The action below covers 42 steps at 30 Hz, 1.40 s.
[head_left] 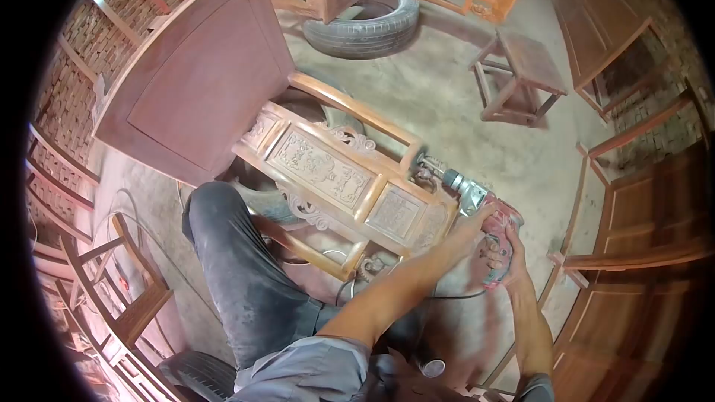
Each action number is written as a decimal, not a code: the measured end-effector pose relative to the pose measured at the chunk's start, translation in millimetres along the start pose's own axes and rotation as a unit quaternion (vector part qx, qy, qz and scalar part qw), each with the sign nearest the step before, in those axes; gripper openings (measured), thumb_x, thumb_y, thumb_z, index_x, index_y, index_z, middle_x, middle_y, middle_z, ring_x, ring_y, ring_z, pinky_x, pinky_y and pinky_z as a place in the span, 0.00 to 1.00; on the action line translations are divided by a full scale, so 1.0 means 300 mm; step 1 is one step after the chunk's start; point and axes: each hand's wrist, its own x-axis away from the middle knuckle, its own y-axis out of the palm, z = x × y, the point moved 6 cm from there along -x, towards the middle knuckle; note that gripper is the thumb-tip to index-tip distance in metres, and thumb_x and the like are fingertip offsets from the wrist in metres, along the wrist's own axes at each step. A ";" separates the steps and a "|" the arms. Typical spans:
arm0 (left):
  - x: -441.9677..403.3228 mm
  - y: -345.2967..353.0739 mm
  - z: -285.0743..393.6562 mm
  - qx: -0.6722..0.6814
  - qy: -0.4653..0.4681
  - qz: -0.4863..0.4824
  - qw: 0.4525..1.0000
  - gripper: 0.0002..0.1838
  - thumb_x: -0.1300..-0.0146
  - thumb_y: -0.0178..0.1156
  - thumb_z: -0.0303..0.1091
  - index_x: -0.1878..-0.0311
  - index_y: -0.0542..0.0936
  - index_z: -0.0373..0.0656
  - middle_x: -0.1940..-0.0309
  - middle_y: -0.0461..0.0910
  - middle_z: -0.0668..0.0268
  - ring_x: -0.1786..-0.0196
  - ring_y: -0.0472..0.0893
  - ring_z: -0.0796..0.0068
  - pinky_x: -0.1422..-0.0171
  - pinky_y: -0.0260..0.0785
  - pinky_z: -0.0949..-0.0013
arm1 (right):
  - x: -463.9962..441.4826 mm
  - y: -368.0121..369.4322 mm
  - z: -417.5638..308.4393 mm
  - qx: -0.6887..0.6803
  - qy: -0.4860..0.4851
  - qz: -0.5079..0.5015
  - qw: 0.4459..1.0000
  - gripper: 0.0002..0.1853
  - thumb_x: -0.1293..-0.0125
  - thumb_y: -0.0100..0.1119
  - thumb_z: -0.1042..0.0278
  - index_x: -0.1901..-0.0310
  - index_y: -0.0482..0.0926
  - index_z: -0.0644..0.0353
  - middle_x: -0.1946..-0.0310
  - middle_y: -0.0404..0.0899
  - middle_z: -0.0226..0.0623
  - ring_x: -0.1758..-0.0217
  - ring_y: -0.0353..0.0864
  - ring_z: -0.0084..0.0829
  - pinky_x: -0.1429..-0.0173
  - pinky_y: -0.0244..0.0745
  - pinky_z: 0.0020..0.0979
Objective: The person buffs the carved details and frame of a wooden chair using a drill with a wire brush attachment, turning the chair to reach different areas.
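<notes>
A red and silver power drill [500, 225] is held in both hands at the right of the carved chair. My left hand [474, 225] is closed around the drill's front body, behind its silver neck. My right hand [509, 257] wraps the handle, fingers curled round it. The drill's tip points up and left at the carved end of a wooden chair [322, 164], which lies on its back with its pink-brown seat panel [205, 78] standing upright at the left. Whether the tip touches the wood is too small to tell.
A tire [363, 33] lies on the floor behind the chair. A small wooden stool [529, 67] stands at the upper right. Wooden frames [640, 260] line the right side, and a chair frame [138, 305] stands at the lower left. A cable [458, 297] runs from the drill.
</notes>
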 end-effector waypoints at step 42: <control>0.019 0.076 -0.093 0.008 0.016 -0.031 0.999 0.16 0.29 0.63 0.42 0.47 0.82 0.41 0.55 0.83 0.69 0.51 0.80 0.77 0.45 0.71 0.70 | 0.077 -0.062 -0.061 0.023 -0.014 0.049 0.998 0.22 0.29 0.58 0.42 0.56 0.77 0.57 0.79 0.74 0.30 0.85 0.68 0.21 0.86 0.59 0.21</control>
